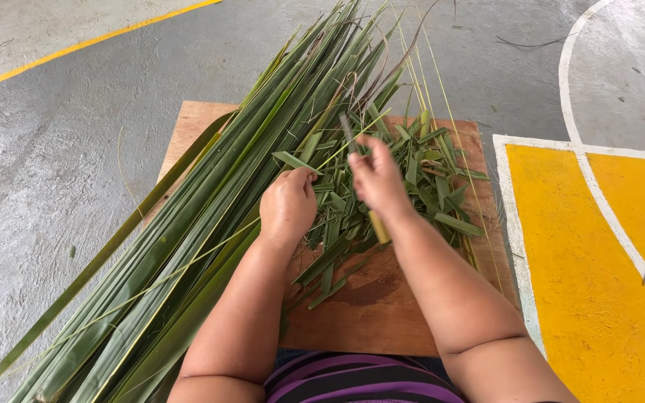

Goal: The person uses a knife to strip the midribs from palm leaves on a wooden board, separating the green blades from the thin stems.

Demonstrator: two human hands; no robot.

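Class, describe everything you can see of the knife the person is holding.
The knife is gripped in the right hand, tilted with its narrow grey blade pointing up and away over the cut leaf pieces. A pale yellowish handle, seemingly wood, sticks out below the hand. The fist hides its middle. The left hand holds a leaf strip beside the blade.

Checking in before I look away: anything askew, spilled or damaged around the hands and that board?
Nothing looks damaged. The cut leaf pieces lie in a loose heap on the wooden board, none visibly off it. The long palm leaves overhang the board onto the concrete floor. The left hand pinches a leaf strip; the right hand grips a knife.
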